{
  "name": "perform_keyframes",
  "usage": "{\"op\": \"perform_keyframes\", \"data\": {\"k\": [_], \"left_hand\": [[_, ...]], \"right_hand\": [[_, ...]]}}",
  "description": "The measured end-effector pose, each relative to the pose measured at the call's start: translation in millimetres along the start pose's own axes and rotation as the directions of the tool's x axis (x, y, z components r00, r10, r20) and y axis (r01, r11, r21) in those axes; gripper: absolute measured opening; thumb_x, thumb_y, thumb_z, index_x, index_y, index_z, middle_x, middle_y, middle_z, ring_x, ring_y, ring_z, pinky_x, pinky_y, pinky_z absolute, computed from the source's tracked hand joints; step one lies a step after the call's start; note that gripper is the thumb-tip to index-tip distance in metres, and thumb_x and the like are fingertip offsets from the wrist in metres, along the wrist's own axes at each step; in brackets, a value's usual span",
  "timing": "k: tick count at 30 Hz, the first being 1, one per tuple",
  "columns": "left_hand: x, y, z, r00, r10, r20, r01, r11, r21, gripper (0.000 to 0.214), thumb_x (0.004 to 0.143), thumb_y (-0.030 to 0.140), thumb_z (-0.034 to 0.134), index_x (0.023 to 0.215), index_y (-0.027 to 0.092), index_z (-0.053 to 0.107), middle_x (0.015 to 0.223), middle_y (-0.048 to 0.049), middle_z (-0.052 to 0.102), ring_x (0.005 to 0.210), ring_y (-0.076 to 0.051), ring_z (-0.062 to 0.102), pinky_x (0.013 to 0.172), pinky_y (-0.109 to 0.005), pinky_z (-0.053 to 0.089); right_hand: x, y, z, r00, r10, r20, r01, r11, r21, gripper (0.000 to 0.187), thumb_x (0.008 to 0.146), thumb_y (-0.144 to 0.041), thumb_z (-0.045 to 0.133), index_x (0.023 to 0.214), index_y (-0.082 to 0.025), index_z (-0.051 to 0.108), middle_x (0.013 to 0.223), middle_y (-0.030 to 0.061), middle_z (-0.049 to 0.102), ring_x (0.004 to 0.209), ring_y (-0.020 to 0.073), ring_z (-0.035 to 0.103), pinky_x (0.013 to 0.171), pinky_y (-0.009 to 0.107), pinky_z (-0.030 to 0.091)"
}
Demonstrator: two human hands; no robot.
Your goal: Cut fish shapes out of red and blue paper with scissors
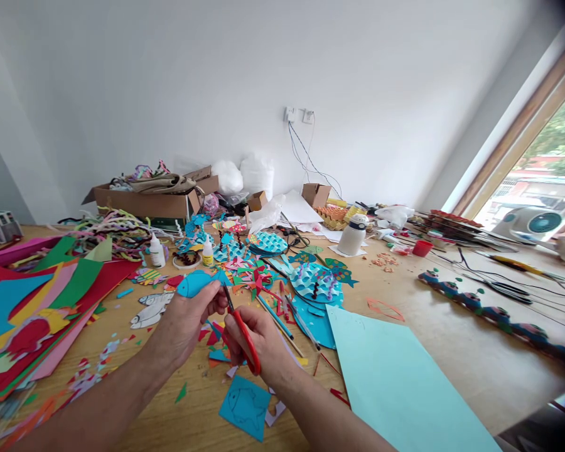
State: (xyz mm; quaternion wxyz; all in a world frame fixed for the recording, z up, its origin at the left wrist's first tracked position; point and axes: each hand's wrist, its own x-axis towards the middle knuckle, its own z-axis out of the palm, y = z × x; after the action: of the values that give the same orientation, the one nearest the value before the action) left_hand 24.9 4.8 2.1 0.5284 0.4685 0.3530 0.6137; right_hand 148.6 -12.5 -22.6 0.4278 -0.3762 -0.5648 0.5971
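Observation:
Pinched in my left hand point(195, 314) is a blue paper fish point(194, 284), its head to the left and its tail toward the scissors. My right hand point(257, 342) grips red-handled scissors point(251, 355), whose dark blades point up beside the fish's tail. Whether the blades touch the paper I cannot tell. Below my hands lies a blue paper square point(245, 408) with a fish outline drawn on it. White cut-out fish point(151, 311) with drawn lines rest left of my left wrist. Small coloured paper scraps lie under both hands.
Stacked coloured paper point(82, 295) covers the left side. A large light-blue sheet point(395, 376) lies at right, near blue paper discs point(317, 320) with decorations. Glue bottles point(157, 252), a white flask point(353, 235) and a cardboard box point(155, 202) stand farther back. Painted egg-carton strip point(496, 314) lies far right.

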Motion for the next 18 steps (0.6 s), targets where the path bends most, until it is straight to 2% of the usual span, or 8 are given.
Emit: {"op": "perform_keyframes", "data": {"k": [10, 18], "left_hand": [[0.8, -0.1, -1.6, 1.0, -0.007, 0.019, 0.007, 1.0, -0.018, 0.014, 0.07, 0.024, 0.064, 0.059, 0.017, 0.061, 0.059, 0.0023, 0.063, 0.055, -0.011, 0.055, 0.054, -0.022, 0.045], [4.1, 7.6, -5.7, 0.996, -0.055, 0.071, 0.053, 0.998, 0.033, 0.012, 0.07, 0.024, 0.063, 0.06, 0.017, 0.063, 0.059, 0.0024, 0.063, 0.055, -0.011, 0.056, 0.055, -0.023, 0.047]], "right_hand": [[0.1, -0.2, -0.4, 1.0, 0.004, 0.002, -0.004, 1.0, -0.001, 0.041, 0.071, -0.052, 0.059, 0.054, -0.019, 0.041, 0.04, -0.0072, 0.04, 0.033, 0.0065, 0.04, 0.034, 0.018, 0.03], [2.8, 1.9, -3.2, 1.0, 0.001, 0.005, -0.001, 1.0, -0.018, 0.04, 0.07, -0.052, 0.059, 0.054, -0.019, 0.043, 0.037, -0.0071, 0.042, 0.031, 0.0063, 0.04, 0.032, 0.016, 0.028]]}}
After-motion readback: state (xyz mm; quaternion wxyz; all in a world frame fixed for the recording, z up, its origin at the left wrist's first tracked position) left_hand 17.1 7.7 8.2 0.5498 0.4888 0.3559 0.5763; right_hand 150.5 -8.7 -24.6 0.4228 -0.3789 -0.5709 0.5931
